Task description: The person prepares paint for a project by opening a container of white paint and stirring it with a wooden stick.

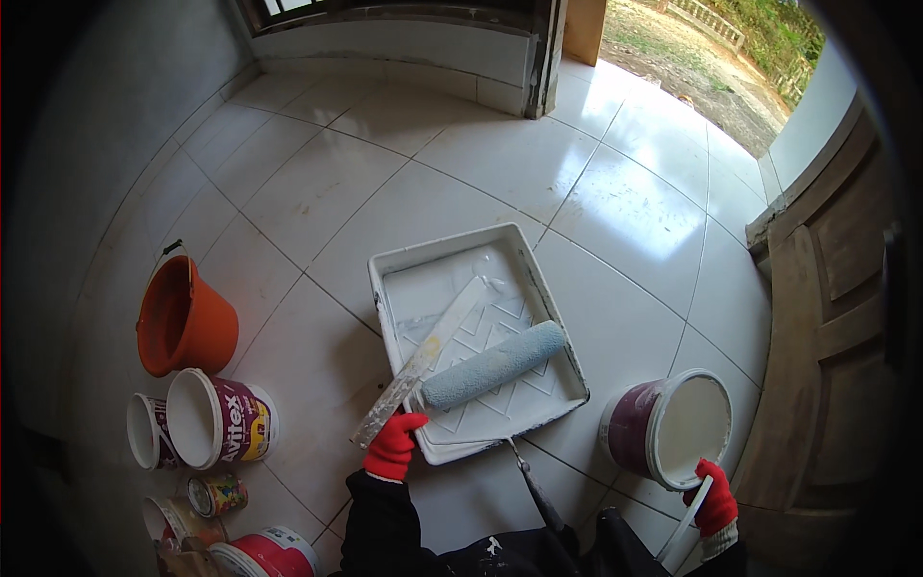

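Note:
My left hand [392, 446], in a red glove, is closed around the lower part of a paint-smeared flat stick [429, 352], beside the near left corner of a white paint tray [386, 317]. The stick's far end lies over the wet white paint in the tray. A pale blue paint roller [495, 365] rests across the tray's ridged slope, its handle pointing toward me. On the right, my red-gloved right hand [714, 502] grips the near rim of a paint bucket [635, 428] filled with white paint. A white strip, perhaps its handle, runs down through that hand.
At left stand an orange bucket [207, 322], white paint tubs [252, 423], a small can [223, 493] and a red-and-white tub [279, 553]. A wooden door [817, 337] borders the right side. The doorway opens outdoors at the far right. White tiles [461, 192] cover the floor.

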Action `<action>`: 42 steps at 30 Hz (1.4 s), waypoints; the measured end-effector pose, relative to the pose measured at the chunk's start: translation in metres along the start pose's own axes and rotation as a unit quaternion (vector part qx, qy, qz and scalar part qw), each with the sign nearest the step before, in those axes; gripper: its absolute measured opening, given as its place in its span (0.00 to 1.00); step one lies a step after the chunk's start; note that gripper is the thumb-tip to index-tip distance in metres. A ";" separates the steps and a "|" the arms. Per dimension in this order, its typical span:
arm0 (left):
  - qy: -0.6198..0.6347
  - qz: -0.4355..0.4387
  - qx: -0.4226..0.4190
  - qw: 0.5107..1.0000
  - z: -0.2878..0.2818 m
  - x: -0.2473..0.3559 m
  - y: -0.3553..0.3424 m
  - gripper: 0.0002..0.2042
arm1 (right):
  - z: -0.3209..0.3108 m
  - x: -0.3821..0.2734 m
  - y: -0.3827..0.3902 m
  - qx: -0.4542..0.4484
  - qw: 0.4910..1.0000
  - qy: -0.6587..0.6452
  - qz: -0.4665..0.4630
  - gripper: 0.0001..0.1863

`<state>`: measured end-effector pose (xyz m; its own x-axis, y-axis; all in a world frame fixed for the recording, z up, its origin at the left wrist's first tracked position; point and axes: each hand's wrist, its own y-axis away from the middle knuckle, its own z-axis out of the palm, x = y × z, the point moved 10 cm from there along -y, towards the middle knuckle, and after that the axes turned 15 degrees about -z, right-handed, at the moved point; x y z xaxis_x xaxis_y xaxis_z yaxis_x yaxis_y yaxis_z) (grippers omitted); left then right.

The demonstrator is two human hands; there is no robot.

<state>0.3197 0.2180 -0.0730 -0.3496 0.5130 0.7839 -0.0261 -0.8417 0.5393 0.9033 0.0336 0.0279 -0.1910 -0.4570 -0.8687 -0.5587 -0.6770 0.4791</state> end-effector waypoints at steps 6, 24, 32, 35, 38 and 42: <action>-0.027 -0.034 -0.021 0.999 0.032 0.001 -0.039 0.27 | 0.018 -0.007 -0.021 0.013 1.000 0.003 -0.010 0.13; -0.005 -0.056 -0.070 0.996 0.154 0.037 -0.136 0.28 | 0.018 -0.065 -0.105 0.039 0.999 -0.018 0.031 0.12; 0.010 -0.063 -0.071 0.995 0.179 0.055 -0.170 0.28 | 0.002 -0.070 -0.143 0.055 0.998 -0.011 0.016 0.11; 0.011 -0.075 -0.072 0.995 0.192 0.059 -0.176 0.29 | -0.003 -0.074 -0.152 0.028 0.999 0.000 0.024 0.13; 0.058 -0.083 -0.079 0.992 0.206 0.065 -0.178 0.30 | -0.012 -0.071 -0.162 -0.022 0.995 0.086 -0.054 0.16; 0.050 -0.058 -0.067 0.995 0.191 0.055 -0.197 0.30 | -0.004 -0.076 -0.170 0.003 0.995 0.092 -0.040 0.16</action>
<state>0.4843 0.4439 -0.0774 -0.4276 0.5939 0.6815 -0.1928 -0.7965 0.5731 1.0159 0.1817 0.0132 0.0049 -0.5008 -0.8656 -0.5704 -0.7123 0.4089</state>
